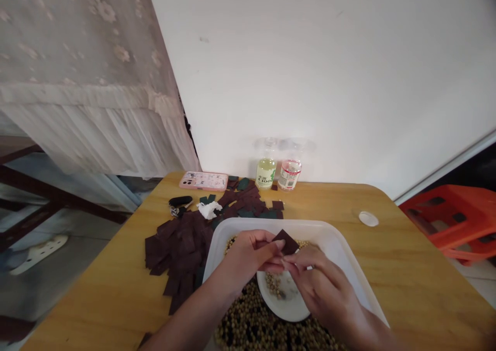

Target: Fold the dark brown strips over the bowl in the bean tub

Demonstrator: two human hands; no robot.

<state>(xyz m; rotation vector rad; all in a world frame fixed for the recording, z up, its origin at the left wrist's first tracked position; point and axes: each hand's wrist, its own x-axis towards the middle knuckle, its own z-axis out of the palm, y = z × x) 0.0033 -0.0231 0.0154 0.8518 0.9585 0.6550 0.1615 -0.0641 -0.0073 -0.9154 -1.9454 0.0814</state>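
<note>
The square (285,241) looks matt — the tray (344,253), smooth plastic.

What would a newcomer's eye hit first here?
Likely the left hand holding a dark square, with the right hand close beside it, over the white tub. Next, the heap of dark pieces left of the tub, then the bright orange plastic item at far right.

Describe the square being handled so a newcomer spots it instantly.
On the wooden table stands a white tub. Above it, the left hand holds the dark brown square. Unlike the similar squares piled beside the tub, this one is raised off the table.
</note>
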